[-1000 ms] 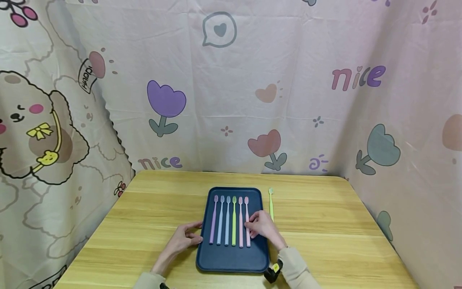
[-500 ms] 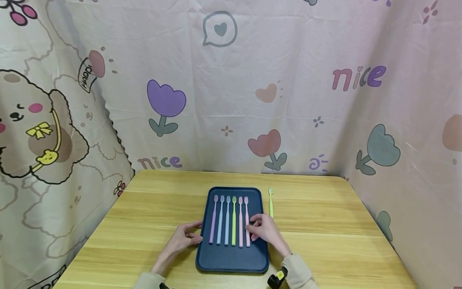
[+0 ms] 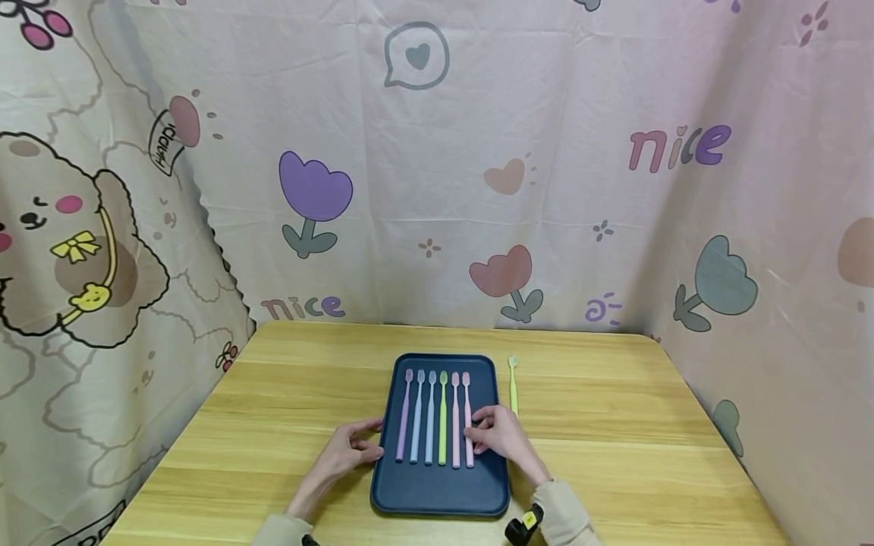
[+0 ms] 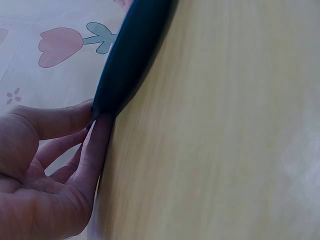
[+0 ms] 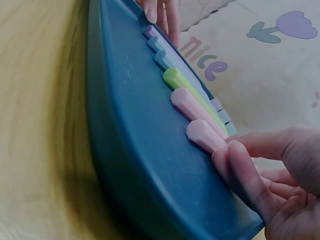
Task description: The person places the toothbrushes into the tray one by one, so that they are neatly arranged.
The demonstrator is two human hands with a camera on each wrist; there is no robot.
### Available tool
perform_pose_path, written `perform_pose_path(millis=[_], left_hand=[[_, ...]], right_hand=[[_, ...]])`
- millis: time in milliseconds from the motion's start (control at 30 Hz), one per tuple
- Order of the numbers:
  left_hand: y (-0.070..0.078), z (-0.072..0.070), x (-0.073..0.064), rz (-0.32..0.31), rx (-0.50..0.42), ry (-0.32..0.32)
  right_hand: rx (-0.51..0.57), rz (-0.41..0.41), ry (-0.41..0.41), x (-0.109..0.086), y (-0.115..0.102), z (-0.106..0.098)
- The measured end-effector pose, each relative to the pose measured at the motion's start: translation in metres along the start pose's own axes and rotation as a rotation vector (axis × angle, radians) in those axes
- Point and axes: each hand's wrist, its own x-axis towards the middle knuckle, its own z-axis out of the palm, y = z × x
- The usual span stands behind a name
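Note:
A dark blue tray [image 3: 440, 493] holds several toothbrushes side by side, heads toward the back. From left they run purple [image 3: 403, 425], two light blue, green [image 3: 443, 425], then two pink. My left hand [image 3: 344, 451] pinches the tray's left rim between thumb and fingers; the left wrist view shows the fingertips [image 4: 102, 130] at that edge. My right hand [image 3: 504, 436] reaches over the right rim and pinches the handle of the rightmost pink toothbrush [image 3: 467, 406], whose rounded handle end [image 5: 200, 132] sticks out past the fingertips in the right wrist view.
A yellow-green toothbrush [image 3: 514, 383] lies on the wooden table [image 3: 614, 425] just right of the tray, its lower end hidden behind my right hand. A printed curtain [image 3: 437, 189] hangs along the table's back and both sides.
My right hand has shifted slightly right and toward me along the rightmost pink toothbrush, mostly in the first half second. The left hand, tray and toothbrushes stay in place.

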Motion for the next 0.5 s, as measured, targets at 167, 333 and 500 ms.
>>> perform_pose_path(millis=[167,333,500], left_hand=[[0.0001,0.0001,-0.0001,0.000,-0.004,0.001],[0.0012,0.0005,-0.0008,-0.005,0.001,0.001],[0.0019,0.0007,-0.0010,-0.009,0.008,0.002]], right_hand=[[0.006,0.002,-0.004,-0.0003,0.0001,0.0001],[0.010,0.005,-0.009,-0.0013,-0.0006,0.0000],[0.003,0.005,-0.005,-0.0018,-0.0006,0.0001]])
